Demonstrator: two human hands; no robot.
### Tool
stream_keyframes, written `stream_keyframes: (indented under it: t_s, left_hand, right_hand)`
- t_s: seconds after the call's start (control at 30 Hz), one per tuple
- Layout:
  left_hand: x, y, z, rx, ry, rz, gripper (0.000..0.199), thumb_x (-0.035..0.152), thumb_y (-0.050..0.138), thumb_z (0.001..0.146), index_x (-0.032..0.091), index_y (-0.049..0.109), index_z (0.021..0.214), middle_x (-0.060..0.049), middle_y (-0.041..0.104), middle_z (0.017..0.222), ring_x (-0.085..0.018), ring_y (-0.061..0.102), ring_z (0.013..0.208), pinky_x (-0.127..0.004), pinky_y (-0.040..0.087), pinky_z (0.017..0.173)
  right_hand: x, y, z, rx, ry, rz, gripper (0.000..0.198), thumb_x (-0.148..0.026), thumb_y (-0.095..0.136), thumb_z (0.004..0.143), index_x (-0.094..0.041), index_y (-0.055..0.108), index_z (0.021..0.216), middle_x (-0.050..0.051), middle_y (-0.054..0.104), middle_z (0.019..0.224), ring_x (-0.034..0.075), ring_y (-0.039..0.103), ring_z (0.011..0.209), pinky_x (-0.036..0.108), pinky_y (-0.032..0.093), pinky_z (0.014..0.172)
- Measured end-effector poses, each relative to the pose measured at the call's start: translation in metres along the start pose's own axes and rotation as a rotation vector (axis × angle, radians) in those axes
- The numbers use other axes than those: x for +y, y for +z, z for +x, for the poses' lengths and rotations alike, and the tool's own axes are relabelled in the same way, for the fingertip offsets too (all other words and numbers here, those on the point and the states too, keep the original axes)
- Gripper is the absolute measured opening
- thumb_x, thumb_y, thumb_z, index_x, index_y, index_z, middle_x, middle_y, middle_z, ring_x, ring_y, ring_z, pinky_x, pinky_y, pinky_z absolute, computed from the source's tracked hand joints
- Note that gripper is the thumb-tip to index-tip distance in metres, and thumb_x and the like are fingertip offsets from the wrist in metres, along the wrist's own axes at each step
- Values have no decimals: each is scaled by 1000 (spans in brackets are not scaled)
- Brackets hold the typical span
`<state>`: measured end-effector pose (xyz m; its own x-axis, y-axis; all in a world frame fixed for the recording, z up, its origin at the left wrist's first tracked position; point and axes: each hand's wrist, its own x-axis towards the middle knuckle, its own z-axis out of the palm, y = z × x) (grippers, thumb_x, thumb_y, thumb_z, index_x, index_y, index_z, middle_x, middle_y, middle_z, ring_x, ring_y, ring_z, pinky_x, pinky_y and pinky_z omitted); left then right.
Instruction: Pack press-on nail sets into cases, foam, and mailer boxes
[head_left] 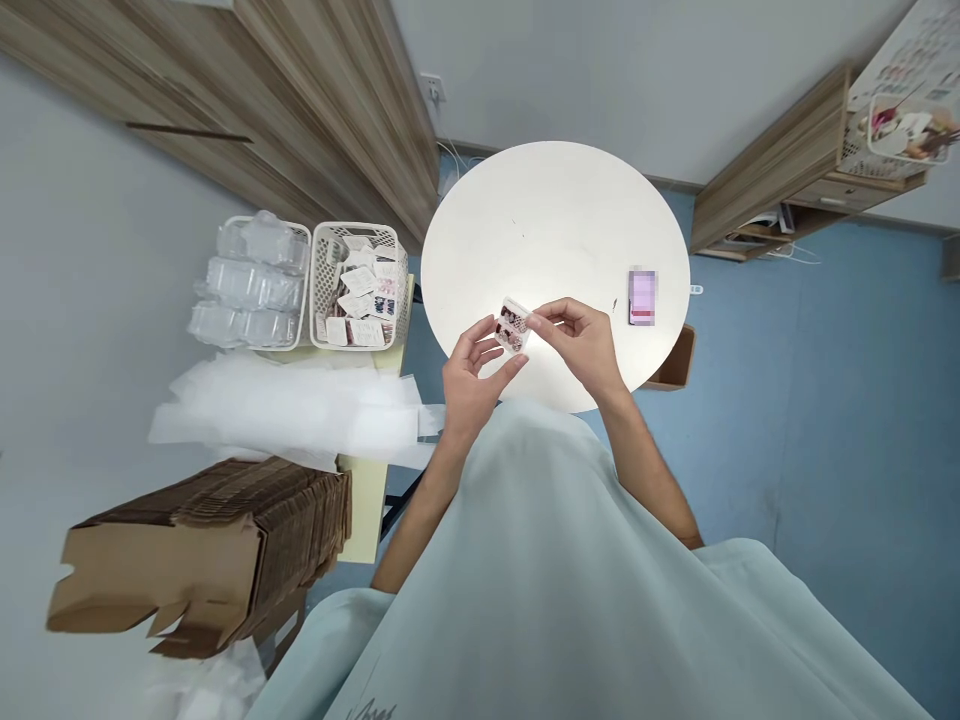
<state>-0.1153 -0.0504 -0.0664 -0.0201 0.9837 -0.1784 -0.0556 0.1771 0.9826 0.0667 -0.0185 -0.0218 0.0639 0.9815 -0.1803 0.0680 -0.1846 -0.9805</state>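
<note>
Over the near part of the white round table, a small card pack is held up between both hands. It is white-edged, with two dark red and pink patterned rows; their exact kind is too small to tell. My right hand pinches its upper right corner between thumb and fingers. Around its left and lower edges curve the fingers and thumb of my left hand, fingertips against the left side. A phone with a blurred pink screen lies to the right on the tabletop.
At left, a white basket holds many similar small cards, beside another basket of clear plastic boxes. White packing sheets and flattened cardboard boxes lie nearer. A brown bin stands under the table's right edge.
</note>
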Motion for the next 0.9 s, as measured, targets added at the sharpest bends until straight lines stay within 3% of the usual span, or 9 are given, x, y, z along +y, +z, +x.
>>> stream_keyframes:
  t_s: [0.17,0.33,0.5,0.67,0.77,0.9]
  left_hand:
    - [7,-4,-1,54,11,-41,65,57,88,89,26,70,143,-14,75,140,-28,76,123,-45,62,108]
    - [13,-11,1,116,-57,-91,51,54,89,89,22,77,127,-8,82,107,-21,81,92,-37,66,88]
    - [18,-16,6,70,-159,-104,51,62,86,88,22,79,118,-9,83,108,-21,82,89,-36,66,86]
    - [27,-21,12,-21,-353,-109,79,90,51,96,17,81,105,-16,84,103,-27,82,84,-39,66,78]
    - [35,-22,15,-59,-363,-116,75,87,60,94,17,81,108,-15,84,104,-26,82,83,-37,65,79]
    - [38,-22,18,-87,-335,-195,61,71,77,91,18,79,121,-11,83,105,-22,82,89,-33,64,84]
  right_hand:
    - [2,-1,4,71,-6,-8,46,-68,85,87,-22,79,86,3,78,87,19,70,83,34,59,76]
    - [6,-6,9,36,-21,-17,46,-68,85,87,-22,78,85,2,76,84,18,67,79,33,57,72]
    - [3,-2,7,26,-127,-73,43,-66,80,94,-24,78,89,3,75,89,18,68,83,33,57,72]
    - [-8,2,-6,-6,-334,-205,31,-56,74,103,-27,82,93,4,77,90,20,68,85,36,60,74]
    - [-7,0,-12,-86,-399,-265,28,-53,73,105,-28,83,95,4,78,87,20,68,79,37,60,69]
    - [2,-6,-18,-140,-419,-303,26,-51,72,106,-28,84,102,4,80,89,19,70,76,35,62,66]
